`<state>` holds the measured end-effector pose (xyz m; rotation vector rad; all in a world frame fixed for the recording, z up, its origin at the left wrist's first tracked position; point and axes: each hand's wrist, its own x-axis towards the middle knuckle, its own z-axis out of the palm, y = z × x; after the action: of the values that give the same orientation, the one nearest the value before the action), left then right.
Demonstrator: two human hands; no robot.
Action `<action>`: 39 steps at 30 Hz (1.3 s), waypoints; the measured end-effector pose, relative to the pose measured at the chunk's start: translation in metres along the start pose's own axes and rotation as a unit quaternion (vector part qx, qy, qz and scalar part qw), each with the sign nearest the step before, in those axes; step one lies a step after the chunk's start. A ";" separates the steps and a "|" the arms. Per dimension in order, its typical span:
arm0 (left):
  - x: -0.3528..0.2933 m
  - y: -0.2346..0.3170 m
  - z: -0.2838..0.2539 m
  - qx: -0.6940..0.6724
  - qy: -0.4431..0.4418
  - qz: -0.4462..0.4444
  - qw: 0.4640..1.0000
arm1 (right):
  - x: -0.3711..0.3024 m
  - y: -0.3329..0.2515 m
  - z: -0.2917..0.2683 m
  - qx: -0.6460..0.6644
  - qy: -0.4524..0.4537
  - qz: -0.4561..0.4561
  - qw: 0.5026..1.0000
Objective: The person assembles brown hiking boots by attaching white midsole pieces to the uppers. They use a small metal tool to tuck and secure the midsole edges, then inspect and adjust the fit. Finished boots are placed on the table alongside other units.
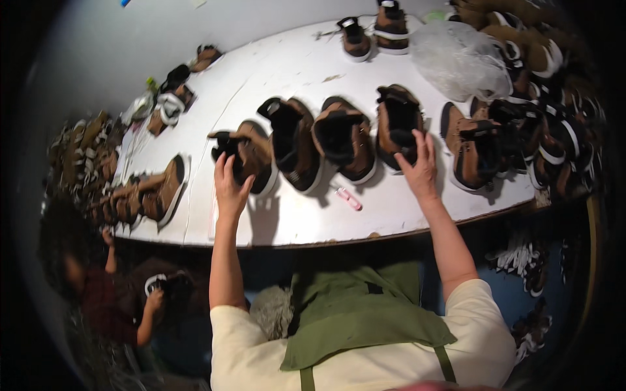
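Observation:
Several brown high-top shoes with black lining stand in a row on the white table (300, 218). My left hand (231, 189) is at the leftmost shoe (254, 146), thumb and fingers apart around its dark near end. My right hand (420, 169) takes the near end of the row's rightmost shoe (394, 124), thumb on the heel side and fingers along its right side. Between them are a shoe (293, 140) with a wide black opening and another shoe (345, 137), touched by neither hand. A small pink-handled tool (349, 198) lies in front of the row.
More shoes (473, 150) crowd the right end, beside a clear plastic bag (460, 58). A pair (391, 29) stands at the back. Brown shoes (156, 192) line the left front edge. At the lower left, a co-worker's hand (155, 300) is by a dark shoe.

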<state>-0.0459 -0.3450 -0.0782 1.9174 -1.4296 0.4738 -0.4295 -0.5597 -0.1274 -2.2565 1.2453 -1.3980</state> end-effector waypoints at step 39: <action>0.494 0.136 0.248 0.078 -0.001 0.159 0.984 | 0.023 0.001 -0.048 0.095 -0.107 -0.072 0.987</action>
<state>-0.0388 -0.8814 0.1110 1.8125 -1.7542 0.7513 -0.4643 -0.5659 -0.0881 -2.3285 0.8604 -1.2219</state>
